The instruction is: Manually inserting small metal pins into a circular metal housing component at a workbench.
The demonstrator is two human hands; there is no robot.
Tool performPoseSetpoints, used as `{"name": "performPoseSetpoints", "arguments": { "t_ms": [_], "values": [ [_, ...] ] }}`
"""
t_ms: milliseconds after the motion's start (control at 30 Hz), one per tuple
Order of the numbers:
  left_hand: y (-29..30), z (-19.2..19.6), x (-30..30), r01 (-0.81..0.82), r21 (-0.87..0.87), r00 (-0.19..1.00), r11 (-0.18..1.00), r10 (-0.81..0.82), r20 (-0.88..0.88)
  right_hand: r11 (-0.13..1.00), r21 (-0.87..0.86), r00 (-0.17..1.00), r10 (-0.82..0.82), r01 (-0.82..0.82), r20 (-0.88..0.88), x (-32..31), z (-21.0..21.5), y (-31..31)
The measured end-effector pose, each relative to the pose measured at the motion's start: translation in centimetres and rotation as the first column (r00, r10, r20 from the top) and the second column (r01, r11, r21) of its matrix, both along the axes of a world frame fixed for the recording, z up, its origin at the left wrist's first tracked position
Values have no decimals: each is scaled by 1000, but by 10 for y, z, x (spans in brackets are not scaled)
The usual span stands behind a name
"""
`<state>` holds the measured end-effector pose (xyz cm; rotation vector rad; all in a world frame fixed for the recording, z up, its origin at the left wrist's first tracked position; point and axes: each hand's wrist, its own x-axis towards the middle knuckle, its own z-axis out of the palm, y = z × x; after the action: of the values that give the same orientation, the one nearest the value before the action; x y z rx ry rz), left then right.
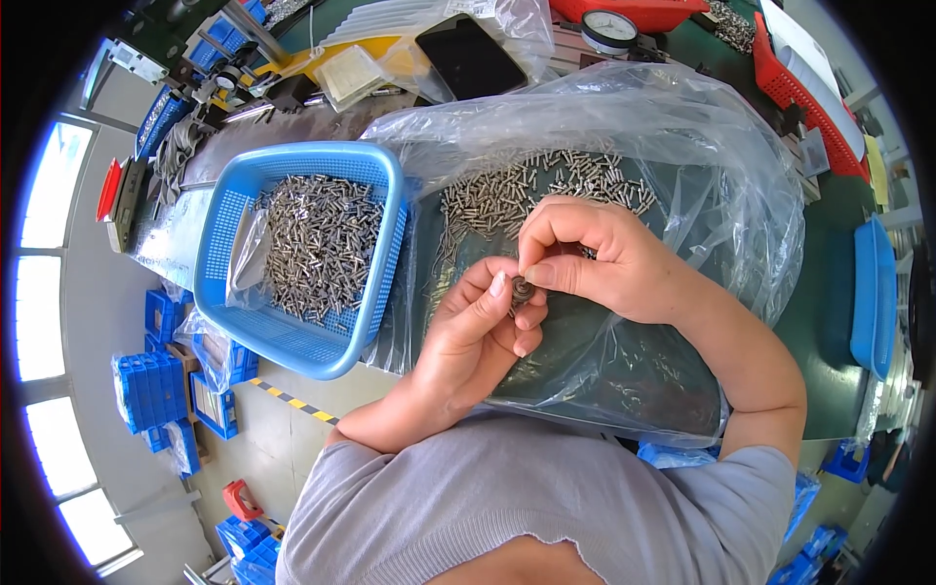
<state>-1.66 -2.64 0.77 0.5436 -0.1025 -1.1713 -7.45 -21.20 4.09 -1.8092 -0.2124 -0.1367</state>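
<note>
My left hand is curled around a small round dark metal piece, held between its fingers. Thumb and forefinger of my right hand pinch together right at the top of that piece. Whatever is between those right fingertips is hidden or too small to tell. Beyond my hands, a loose spread of small metal pins lies on a clear plastic bag. To the left, a blue plastic basket holds a heap of similar pins and a clear plastic piece.
A black phone and a small clear case lie at the back. A dial gauge stands behind the bag. Red bins are at the far right, with a blue tray nearer. Blue crates stand on the floor at left.
</note>
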Motion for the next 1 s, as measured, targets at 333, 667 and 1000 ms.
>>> {"name": "performPoseSetpoints", "arguments": {
  "t_ms": [333,667,1000],
  "values": [
    [0,-2,0,0,25,1000,1000,0,0,997,-75,1000,14,-14,-12,-2,2,3],
    [1,-2,-1,22,29,1000,999,-22,-13,987,-162,998,17,-8,54,-2,6,0],
    [-1,-1,-1,-48,-3,998,999,48,-33,907,-416,998,-66,70,24,0,9,-25]
  ]
}}
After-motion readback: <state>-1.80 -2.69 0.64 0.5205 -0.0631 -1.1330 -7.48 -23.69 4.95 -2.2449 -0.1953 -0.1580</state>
